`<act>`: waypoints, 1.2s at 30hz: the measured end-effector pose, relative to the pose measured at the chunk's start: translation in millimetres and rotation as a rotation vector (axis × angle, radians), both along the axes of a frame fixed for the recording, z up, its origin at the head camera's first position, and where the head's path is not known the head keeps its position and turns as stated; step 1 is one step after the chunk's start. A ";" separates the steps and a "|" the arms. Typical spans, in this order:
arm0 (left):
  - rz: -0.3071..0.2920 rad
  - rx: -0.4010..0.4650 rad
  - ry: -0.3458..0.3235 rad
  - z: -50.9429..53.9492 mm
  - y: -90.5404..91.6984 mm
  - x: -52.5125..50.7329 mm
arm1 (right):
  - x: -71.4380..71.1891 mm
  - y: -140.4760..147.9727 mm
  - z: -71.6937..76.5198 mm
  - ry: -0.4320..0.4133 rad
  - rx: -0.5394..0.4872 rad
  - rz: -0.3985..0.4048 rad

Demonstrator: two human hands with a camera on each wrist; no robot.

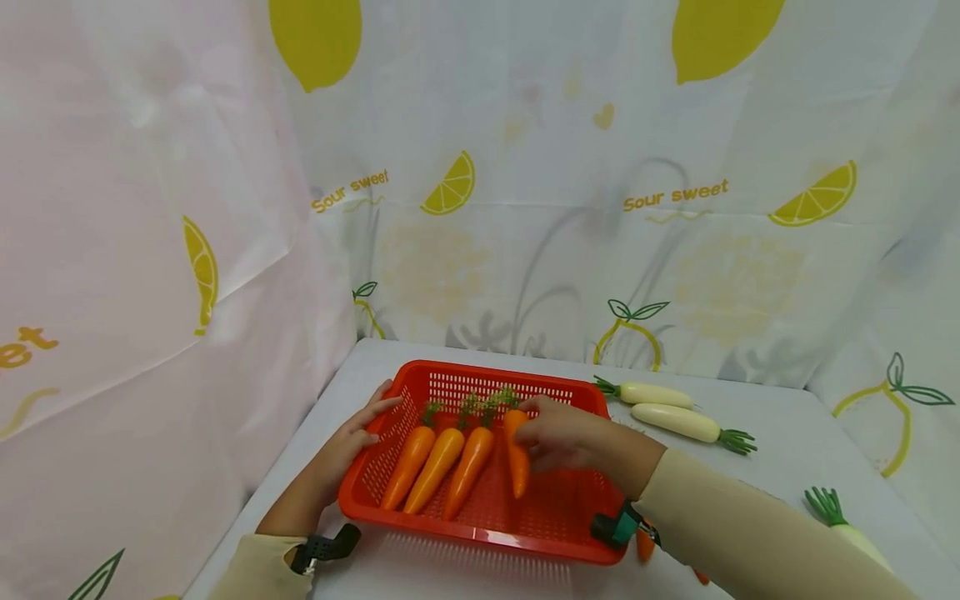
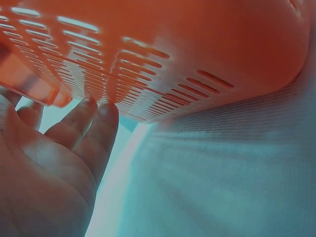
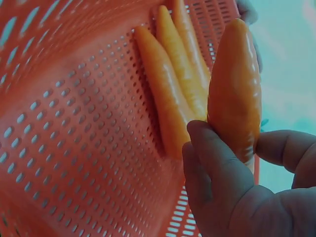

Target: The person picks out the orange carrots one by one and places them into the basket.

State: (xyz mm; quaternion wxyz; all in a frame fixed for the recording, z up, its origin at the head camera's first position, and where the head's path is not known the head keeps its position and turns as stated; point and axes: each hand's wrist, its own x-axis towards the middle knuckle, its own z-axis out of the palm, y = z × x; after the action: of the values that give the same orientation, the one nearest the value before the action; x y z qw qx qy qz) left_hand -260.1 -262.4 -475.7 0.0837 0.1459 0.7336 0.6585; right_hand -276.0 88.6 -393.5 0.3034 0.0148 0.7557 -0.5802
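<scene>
A red plastic basket [image 1: 480, 537] with slotted walls stands on the table. Three orange carrots [image 1: 437, 471] with green tops lie side by side in its left half; the right wrist view shows these carrots [image 3: 163, 84] too. My right hand [image 1: 562, 433] pinches another carrot [image 1: 517, 454] between thumb and fingers near its top, over the basket floor, its tip toward me. In the right wrist view this carrot [image 3: 235, 89] hides part of the others. My left hand [image 1: 345, 446] touches the basket's left side, with fairly straight fingers [image 2: 101, 128] against the outer wall and others at the rim.
White radishes [image 1: 678, 421] with green leaves lie right of the basket, and another radish [image 1: 847, 525] is farther right. Orange tips [image 1: 645, 542] show beneath my right forearm. Lemon-printed cloth [image 1: 525, 250] hangs behind the table and on its left.
</scene>
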 end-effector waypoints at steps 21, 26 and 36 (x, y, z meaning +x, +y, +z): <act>-0.016 -0.005 0.022 0.3 0.3 -0.8 | 0.6 -5.6 -2.9 -0.037 0.052 0.064; -0.044 0.010 0.055 -3.1 -2.5 -3.7 | 3.8 -7.6 -2.5 -0.039 0.032 0.058; -0.036 0.027 0.043 -5.3 -2.8 -3.9 | 4.4 -3.8 -2.4 -0.009 0.081 0.068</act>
State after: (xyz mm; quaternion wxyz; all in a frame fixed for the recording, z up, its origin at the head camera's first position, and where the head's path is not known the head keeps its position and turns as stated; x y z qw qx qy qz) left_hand -264.0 -265.2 -481.0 0.0778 0.1741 0.7234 0.6635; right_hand -271.6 84.8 -395.8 0.3253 0.0038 0.7772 -0.5386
